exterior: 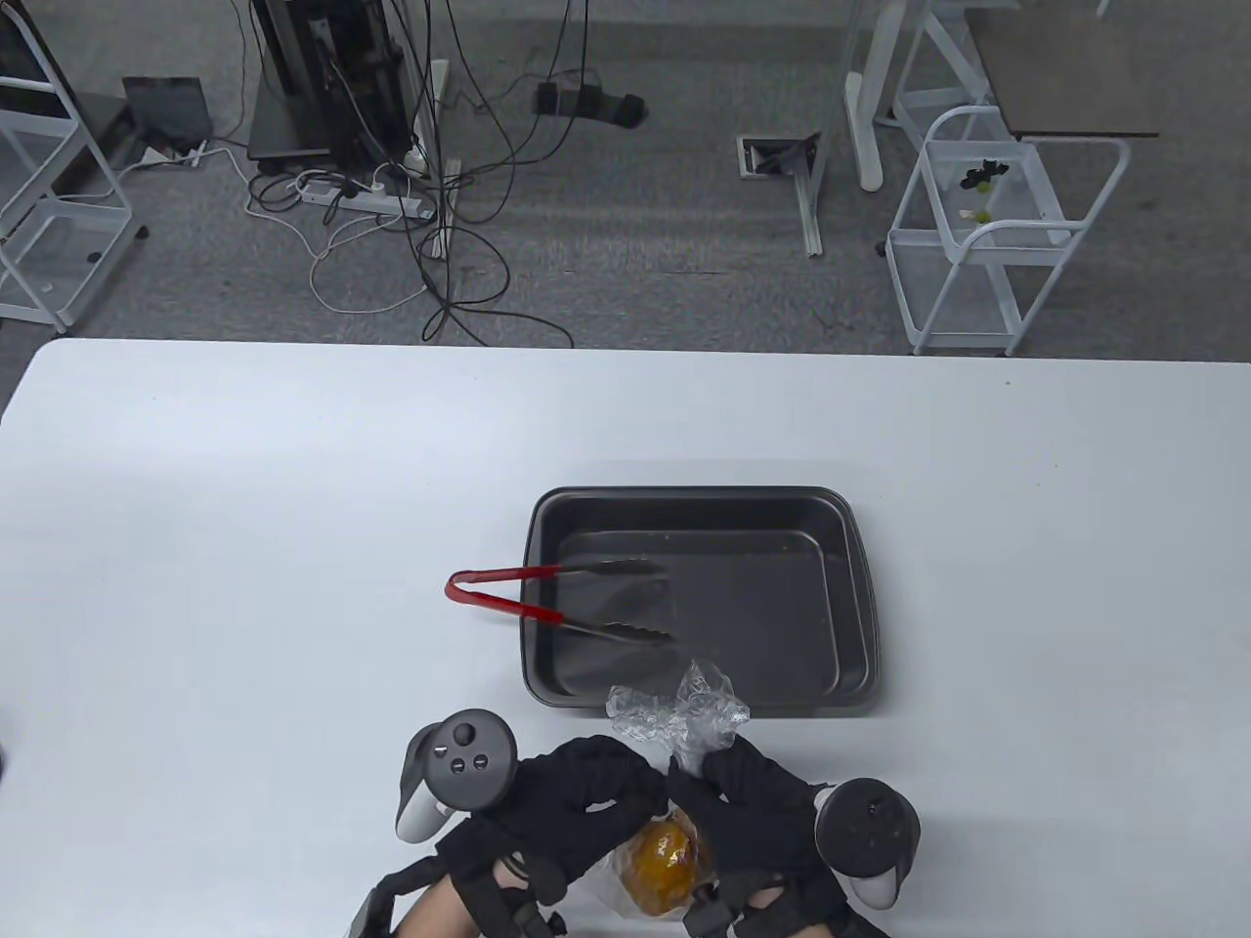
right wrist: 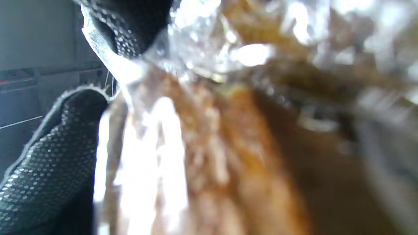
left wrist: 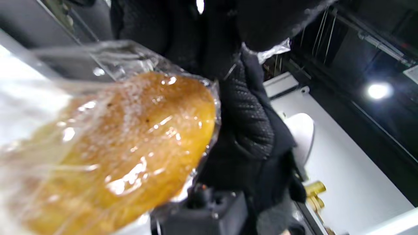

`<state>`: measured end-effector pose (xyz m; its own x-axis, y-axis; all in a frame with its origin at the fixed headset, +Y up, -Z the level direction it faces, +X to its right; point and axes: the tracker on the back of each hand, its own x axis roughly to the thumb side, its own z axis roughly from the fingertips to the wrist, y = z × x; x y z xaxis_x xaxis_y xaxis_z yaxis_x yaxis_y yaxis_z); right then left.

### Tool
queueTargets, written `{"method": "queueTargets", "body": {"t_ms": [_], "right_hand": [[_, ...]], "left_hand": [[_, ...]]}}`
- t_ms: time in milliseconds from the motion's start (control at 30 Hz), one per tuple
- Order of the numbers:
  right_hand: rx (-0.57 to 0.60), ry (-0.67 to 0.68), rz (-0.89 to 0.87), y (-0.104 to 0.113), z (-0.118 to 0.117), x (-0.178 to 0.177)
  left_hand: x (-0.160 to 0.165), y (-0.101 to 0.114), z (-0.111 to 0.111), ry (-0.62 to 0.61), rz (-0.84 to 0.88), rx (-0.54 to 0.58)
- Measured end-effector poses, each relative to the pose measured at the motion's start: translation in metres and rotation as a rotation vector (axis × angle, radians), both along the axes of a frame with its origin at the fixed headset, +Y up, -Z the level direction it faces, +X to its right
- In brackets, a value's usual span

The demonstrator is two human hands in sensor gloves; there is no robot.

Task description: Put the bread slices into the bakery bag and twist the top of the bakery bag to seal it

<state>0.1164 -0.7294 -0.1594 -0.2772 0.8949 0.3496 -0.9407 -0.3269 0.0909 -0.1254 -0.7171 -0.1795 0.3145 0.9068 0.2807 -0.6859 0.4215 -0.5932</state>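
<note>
The clear bakery bag (exterior: 657, 860) sat at the near edge of the bench (exterior: 244, 547), between the two gloved hands, with golden-brown bread (exterior: 661, 854) inside it. Its long axis ran from the person toward the far side: the filled bottom lay nearest the person and the crumpled open top (exterior: 684, 711) pointed away, reaching just to the near rim of the baking tray (exterior: 860, 625). In the left wrist view the bread (left wrist: 130, 143) pressed against the shiny film, and how many slices there were could not be told.

The bench was white and plain. The dark baking tray stood just beyond the bag, and red-handled tongs (exterior: 547, 604) lay over its left rim, their metal tips inside the tray and their red bend out on the bench. Past the far edge was grey carpet with a tangle of cables and a power strip (exterior: 366, 202), white wire carts (exterior: 987, 234) and the legs of other desks.

The left hand (exterior: 577, 801) had its fingers curled around the neck of the bag from the left. The right hand (exterior: 757, 806) had its fingers (exterior: 709, 757) closed on the gathered plastic just below the crumpled top. The two hands met there, touching.
</note>
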Motion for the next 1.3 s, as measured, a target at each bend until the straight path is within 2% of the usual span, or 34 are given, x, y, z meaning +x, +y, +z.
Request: {"method": "queueTargets", "body": {"t_ms": [100, 133, 200, 233, 300, 367, 467, 600, 700, 767, 867, 900, 1033, 1100, 1133, 1200, 1233, 1267, 1300], "right_hand": [[0.065, -0.014, 0.042, 0.002, 0.003, -0.003], [0.075, -0.017, 0.051, 0.003, 0.004, -0.005], [0.078, -0.035, 0.055, 0.002, 0.006, -0.006], [0.079, -0.051, 0.047, 0.002, 0.006, -0.005], [0.048, -0.064, 0.029, 0.001, 0.004, -0.003], [0.004, -0.062, -0.026, -0.003, 0.001, 0.000], [-0.108, 0.021, -0.136, -0.008, -0.002, 0.001], [-0.165, 0.125, -0.198, -0.011, -0.006, 0.002], [-0.213, 0.192, -0.225, -0.009, -0.008, 0.002], [-0.287, 0.269, -0.281, -0.010, -0.009, 0.001], [-0.460, 0.372, -0.381, -0.019, -0.010, -0.003], [-0.552, 0.397, -0.397, -0.025, -0.011, -0.004], [-0.718, 0.436, -0.403, -0.038, -0.013, -0.004], [-0.737, 0.436, -0.421, -0.041, -0.014, -0.003], [-0.717, 0.406, -0.411, -0.040, -0.016, 0.000], [-0.621, 0.327, -0.392, -0.035, -0.017, 0.009], [-0.545, 0.267, -0.358, -0.028, -0.018, 0.015], [-0.446, 0.209, -0.304, -0.020, -0.019, 0.021], [-0.386, 0.172, -0.260, -0.014, -0.019, 0.024]], "left_hand": [[-0.002, 0.001, 0.003, 0.189, -0.131, 0.093], [0.003, 0.001, 0.004, 0.194, -0.145, 0.121], [0.012, 0.000, 0.006, 0.069, -0.114, 0.070], [0.014, 0.000, 0.008, 0.097, -0.120, 0.060], [0.020, 0.006, 0.018, 0.271, -0.182, 0.302], [0.028, 0.016, 0.030, 0.334, -0.220, 0.455], [0.033, 0.022, 0.042, 0.390, -0.289, 0.636], [0.038, 0.026, 0.050, 0.390, -0.338, 0.772], [0.043, 0.034, 0.064, 0.395, -0.443, 1.067], [0.048, 0.040, 0.076, 0.372, -0.538, 1.295], [0.060, 0.040, 0.096, 0.285, -0.733, 1.666], [0.062, 0.038, 0.099, 0.235, -0.786, 1.743], [0.066, 0.026, 0.101, 0.144, -0.786, 1.801], [0.066, 0.025, 0.095, 0.167, -0.771, 1.768], [0.064, 0.027, 0.089, 0.217, -0.762, 1.698], [0.052, 0.030, 0.069, 0.331, -0.717, 1.444], [0.040, 0.031, 0.055, 0.398, -0.707, 1.258], [0.024, 0.028, 0.040, 0.456, -0.640, 1.004], [0.016, 0.024, 0.032, 0.490, -0.573, 0.845]]}}
